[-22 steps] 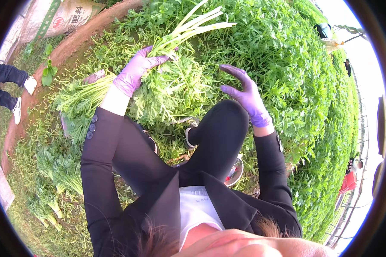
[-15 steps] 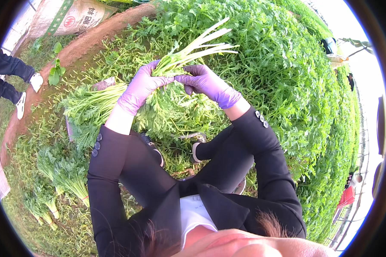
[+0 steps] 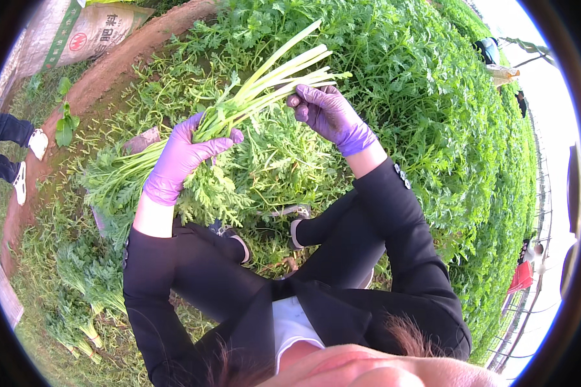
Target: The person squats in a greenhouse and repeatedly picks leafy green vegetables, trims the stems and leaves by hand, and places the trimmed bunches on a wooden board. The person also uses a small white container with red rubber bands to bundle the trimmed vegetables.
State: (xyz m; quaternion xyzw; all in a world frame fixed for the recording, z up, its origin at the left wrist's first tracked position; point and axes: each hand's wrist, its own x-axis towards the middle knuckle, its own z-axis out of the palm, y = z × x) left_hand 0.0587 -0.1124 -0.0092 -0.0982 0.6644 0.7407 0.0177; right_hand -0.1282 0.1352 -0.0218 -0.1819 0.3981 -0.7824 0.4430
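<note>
My left hand (image 3: pixel 182 158), in a purple glove, is closed round a bunch of leafy greens (image 3: pixel 252 93). The pale cut stems point up and to the right, and the feathery leaves hang below the hand. My right hand (image 3: pixel 326 116), gloved the same way, is beside the stem ends with its fingers curled in and pinched. Whatever its fingertips hold, if anything, is hidden. Left of my left hand lies a pile of cut greens (image 3: pixel 119 180), stems toward me and leaves outward.
Tied bundles of greens (image 3: pixel 87 329) lie on the ground at the lower left. Dense growing greens (image 3: pixel 426 129) fill the right side. A dirt ridge (image 3: pixel 103 80) curves past a printed sack (image 3: pixel 87 39). Another person's legs (image 3: pixel 6 148) stand at the far left.
My left hand has moved left and down with the bunch. My right hand has come away from the middle of the bunch, rightward to the stem ends.
</note>
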